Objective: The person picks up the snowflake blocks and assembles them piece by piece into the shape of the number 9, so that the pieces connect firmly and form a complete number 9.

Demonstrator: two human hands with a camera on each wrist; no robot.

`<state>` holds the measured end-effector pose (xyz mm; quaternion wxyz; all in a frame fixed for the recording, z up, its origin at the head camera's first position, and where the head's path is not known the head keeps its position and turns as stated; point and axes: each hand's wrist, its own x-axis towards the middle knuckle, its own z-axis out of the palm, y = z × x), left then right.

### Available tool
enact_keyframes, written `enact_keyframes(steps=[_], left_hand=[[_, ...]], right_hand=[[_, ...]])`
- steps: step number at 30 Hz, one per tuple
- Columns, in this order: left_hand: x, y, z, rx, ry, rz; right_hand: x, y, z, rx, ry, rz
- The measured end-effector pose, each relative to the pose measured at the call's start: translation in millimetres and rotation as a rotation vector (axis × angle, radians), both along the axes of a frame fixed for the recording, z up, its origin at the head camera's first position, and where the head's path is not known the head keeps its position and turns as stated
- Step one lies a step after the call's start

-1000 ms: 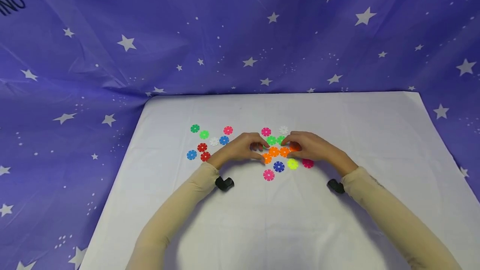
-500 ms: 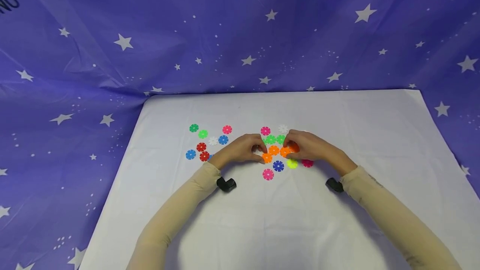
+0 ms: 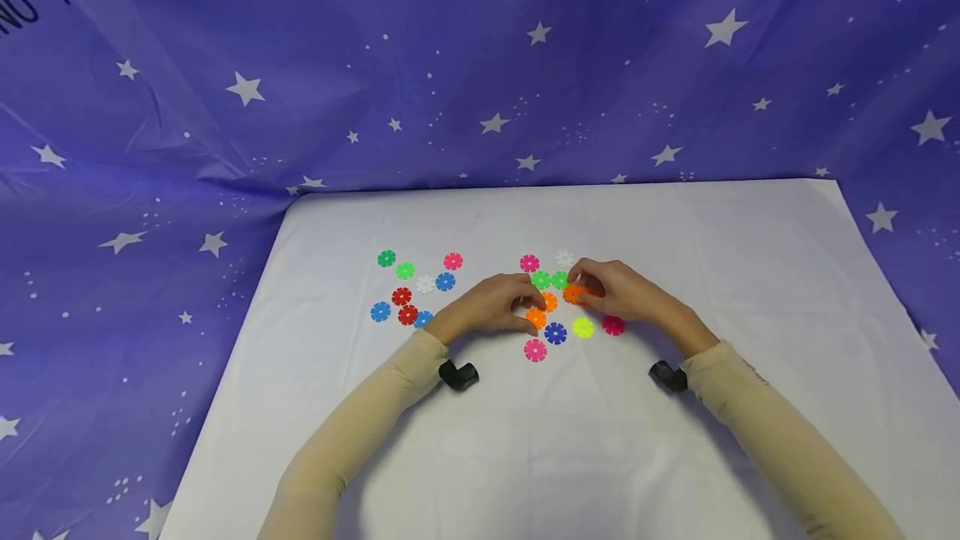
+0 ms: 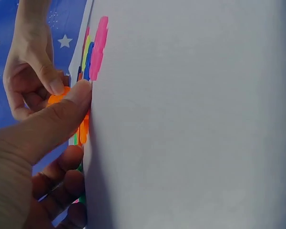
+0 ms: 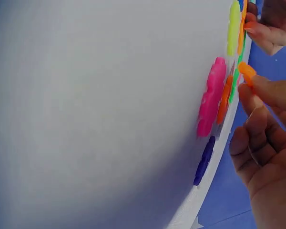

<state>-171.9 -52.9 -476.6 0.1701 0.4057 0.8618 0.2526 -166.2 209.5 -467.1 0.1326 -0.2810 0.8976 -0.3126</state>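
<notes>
In the head view, the right hand pinches an orange notched disc; the right wrist view shows this disc raised at the thumb and finger tips of the right hand. The left hand is bent over two other orange discs, one by its fingers and one by its thumb. A gap stands between thumb and fingers of the left hand in the left wrist view. Two green discs lie just beyond the hands.
Nearer than the hands lie pink, blue, yellow and magenta discs. A white disc is at the back. Several discs, among them a red one, lie left on the white table. A starry curtain hangs behind.
The right hand's orange disc has left the row beside the middle orange disc and is closer to its fingertips. The left hand has shifted slightly right, its fingers now over part of the middle orange disc.
</notes>
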Motion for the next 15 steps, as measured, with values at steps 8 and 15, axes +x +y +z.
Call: enact_keyframes(steps=[8,15], left_hand=[[-1.7,0.3,-0.6,-0.022,0.002,0.039],[-0.6,-3.3,1.7,-0.009,-0.012,0.031]], right_hand=[[3.5,0.0,-2.2,-0.115,-0.008,-0.028],[9.1,-3.5,5.1,-0.167,0.050,-0.074]])
